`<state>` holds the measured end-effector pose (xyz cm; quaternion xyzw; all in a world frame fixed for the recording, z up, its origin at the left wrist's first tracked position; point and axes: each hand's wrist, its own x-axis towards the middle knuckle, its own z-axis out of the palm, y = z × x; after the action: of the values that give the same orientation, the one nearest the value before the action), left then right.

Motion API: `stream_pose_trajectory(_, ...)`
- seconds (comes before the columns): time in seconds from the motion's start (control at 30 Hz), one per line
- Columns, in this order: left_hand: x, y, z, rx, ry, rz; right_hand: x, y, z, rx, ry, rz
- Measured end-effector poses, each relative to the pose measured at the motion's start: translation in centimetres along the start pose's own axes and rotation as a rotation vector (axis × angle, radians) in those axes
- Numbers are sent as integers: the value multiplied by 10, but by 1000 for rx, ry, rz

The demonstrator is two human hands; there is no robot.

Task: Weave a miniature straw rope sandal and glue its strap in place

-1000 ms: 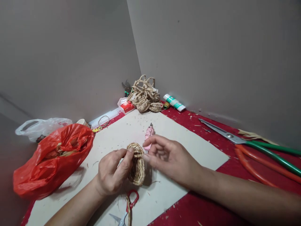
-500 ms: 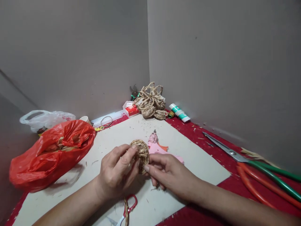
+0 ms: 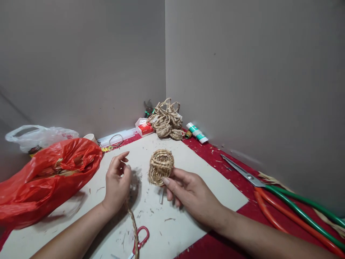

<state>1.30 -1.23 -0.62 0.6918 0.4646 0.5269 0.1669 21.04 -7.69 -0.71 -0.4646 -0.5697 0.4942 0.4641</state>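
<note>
My right hand (image 3: 191,190) holds a small woven basket-like piece (image 3: 161,168) of braided straw cord, thumb and fingers pinching its lower right edge. It is raised over the pale board, with its hollow side partly visible. To its left, my left hand (image 3: 118,180) is held apart from it, fingers loosely curled and thumb separate. From below that hand a length of braided cord (image 3: 132,218) runs toward the near edge, over small red-handled scissors (image 3: 142,233). Whether the cord touches my left palm is hidden. A short clear stick (image 3: 161,197) shows below the woven piece.
A heap of braided cord (image 3: 167,120) sits in the far corner beside a red-and-white packet (image 3: 145,128). A red plastic bag (image 3: 54,172) lies left. Large shears (image 3: 252,178) with green and orange handles lie right on the red cloth (image 3: 229,237). Grey walls enclose the back.
My left hand has let go of the woven piece and moved left. My right hand keeps hold, showing the piece more fully. The pink object behind it no longer shows. The view has shifted slightly.
</note>
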Motion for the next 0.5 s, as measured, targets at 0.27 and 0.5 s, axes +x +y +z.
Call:
stream_pose_trajectory(0.27,-9,21,2,-470,-336,-276,2,1,2,37,-79,52)
stream_pose_trajectory(0.5,-22,41,6,-773,-573,-547,3,4,5,79,-174,123)
